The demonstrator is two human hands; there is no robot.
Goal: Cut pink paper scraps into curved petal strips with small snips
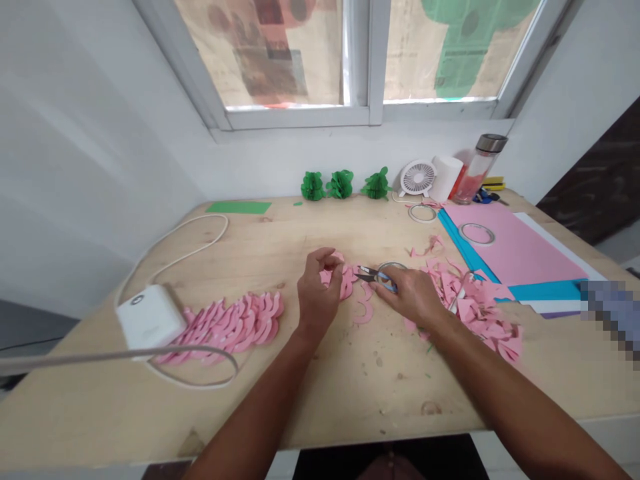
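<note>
My left hand (pixel 321 287) is closed on a pink paper piece (pixel 346 283) with curved edges. In my right hand (pixel 413 290) is a small pair of scissors (pixel 369 274), its blades apart and pointing left at the paper's edge. Below the blades a curved pink strip (pixel 363 312) lies on the wooden table (pixel 345 400). Rows of pink scalloped paper pieces (pixel 240 323) lie to the left of my left hand. A heap of pink paper scraps (pixel 485 313) spreads to the right, partly behind my right forearm.
A white box (pixel 150 319) with a cable sits at the left. Three green paper shapes (pixel 341 185), a small fan (pixel 419 178) and a bottle (pixel 481 168) stand along the wall. Coloured sheets (pixel 510 243) lie at the right, a ring (pixel 477 234) on top.
</note>
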